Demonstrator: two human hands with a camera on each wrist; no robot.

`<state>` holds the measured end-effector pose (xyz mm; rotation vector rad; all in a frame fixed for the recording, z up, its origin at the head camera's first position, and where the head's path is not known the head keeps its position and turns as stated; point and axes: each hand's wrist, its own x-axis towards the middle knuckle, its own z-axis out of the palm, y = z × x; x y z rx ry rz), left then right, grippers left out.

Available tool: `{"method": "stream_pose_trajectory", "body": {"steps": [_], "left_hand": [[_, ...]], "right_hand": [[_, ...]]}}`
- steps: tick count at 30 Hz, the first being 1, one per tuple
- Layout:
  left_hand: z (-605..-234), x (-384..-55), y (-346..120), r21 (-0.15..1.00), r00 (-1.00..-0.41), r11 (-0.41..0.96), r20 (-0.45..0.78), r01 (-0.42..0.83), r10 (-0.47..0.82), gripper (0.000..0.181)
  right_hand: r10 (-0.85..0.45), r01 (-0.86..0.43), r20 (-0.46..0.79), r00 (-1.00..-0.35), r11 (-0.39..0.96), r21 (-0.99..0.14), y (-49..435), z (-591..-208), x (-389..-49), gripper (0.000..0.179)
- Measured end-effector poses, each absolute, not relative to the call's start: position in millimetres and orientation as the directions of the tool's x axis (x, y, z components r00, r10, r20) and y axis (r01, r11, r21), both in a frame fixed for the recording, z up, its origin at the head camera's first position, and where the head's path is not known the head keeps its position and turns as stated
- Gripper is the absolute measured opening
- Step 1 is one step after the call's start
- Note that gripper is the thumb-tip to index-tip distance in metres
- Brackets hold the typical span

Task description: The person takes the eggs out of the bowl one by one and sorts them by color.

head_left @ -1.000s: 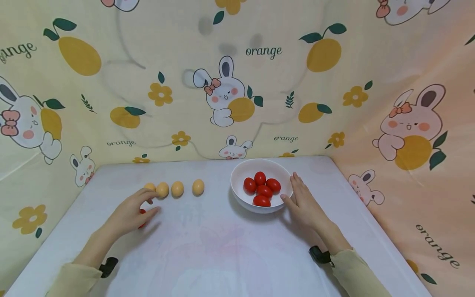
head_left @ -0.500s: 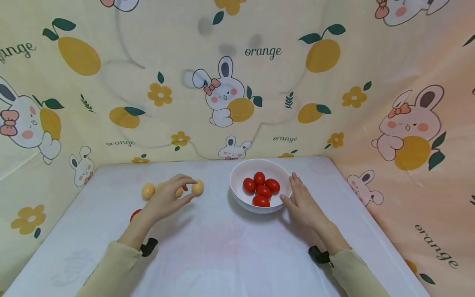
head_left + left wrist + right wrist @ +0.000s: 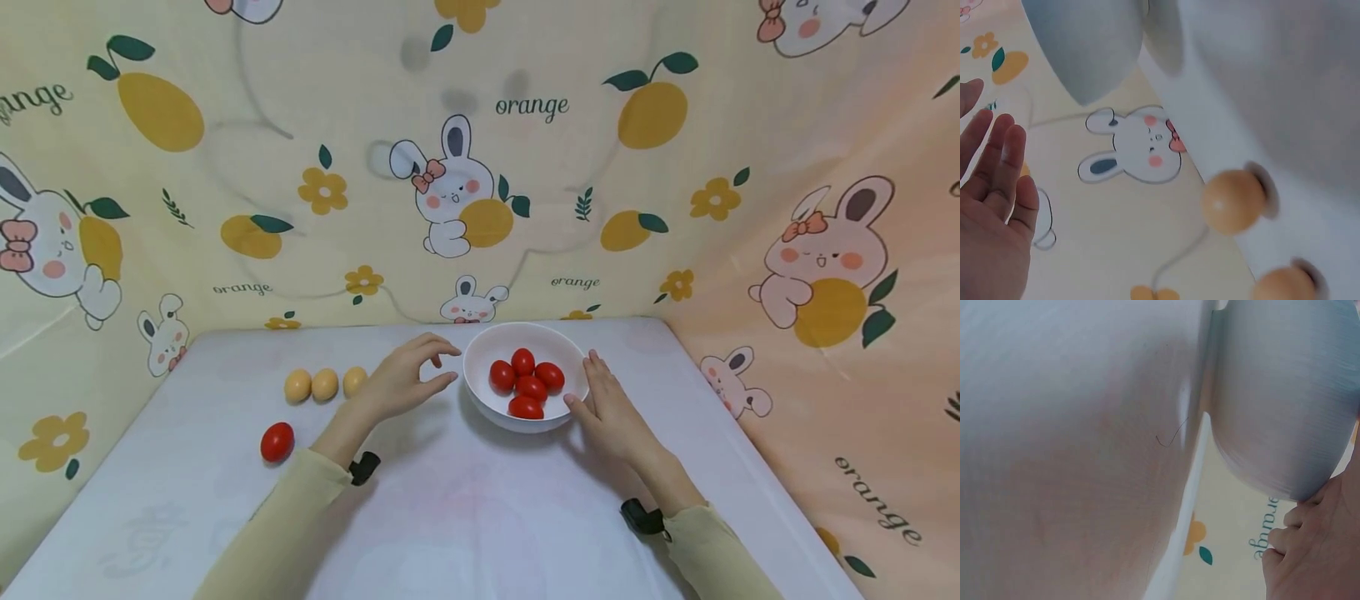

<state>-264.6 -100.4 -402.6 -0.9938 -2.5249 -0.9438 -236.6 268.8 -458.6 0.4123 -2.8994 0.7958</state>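
Note:
My left hand [image 3: 405, 379] hovers just left of the white bowl [image 3: 486, 408], thumb and fingers spread apart with nothing between them. My right hand [image 3: 618, 412] holds the bowl's right side, its thumb over the rim and its fingers along the outer wall. Several red cherry tomatoes [image 3: 531, 388] lie inside the bowl. One more red cherry tomato [image 3: 277, 442] is on the table at the left. Behind it, a row of tan egg-shaped pieces [image 3: 324, 385] runs toward my left hand, which partly covers the row. The left wrist view shows a tan piece [image 3: 1233, 201] below the bowl [image 3: 1094, 44].
A white-covered table [image 3: 465, 517] carries everything. Its back edge meets a cream cloth [image 3: 337, 250] printed with rabbits and oranges, which also rises along both sides.
My left hand has moved right, from over the left pieces, past the row, to beside the bowl. The red tomato at the left is now uncovered. My right hand and the bowl stay put.

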Motion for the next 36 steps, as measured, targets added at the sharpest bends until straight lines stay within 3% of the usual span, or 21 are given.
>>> {"method": "stream_pose_trajectory", "body": {"steps": [5, 13, 29, 36], "left_hand": [[-400.2, -276.2, -81.5, 0.472, -0.742, 0.573, 0.407, 0.670, 0.533, 0.035], [-397.9, -295.6, -55.9, 0.395, -0.714, 0.595, 0.346, 0.700, 0.609, 0.033], [-402.4, -327.5, -12.1, 0.324, -0.711, 0.663, 0.044, 0.675, 0.702, 0.034], [-409.5, -333.3, -1.1, 0.248, -0.703, 0.680, 0.003, 0.690, 0.711, 0.033]], "right_hand": [[-0.221, -0.276, 0.167, -0.961, 0.828, -0.489, 268.6, -458.0, -235.5, 0.084], [-0.232, -0.294, 0.185, -0.955, 0.830, -0.475, 270.4, -458.3, -236.4, 0.085], [-0.223, -0.276, 0.165, -0.961, 0.830, -0.484, 268.7, -459.1, -236.6, 0.084], [-0.229, -0.286, 0.175, -0.958, 0.830, -0.479, 269.0, -459.1, -236.8, 0.084]]}}
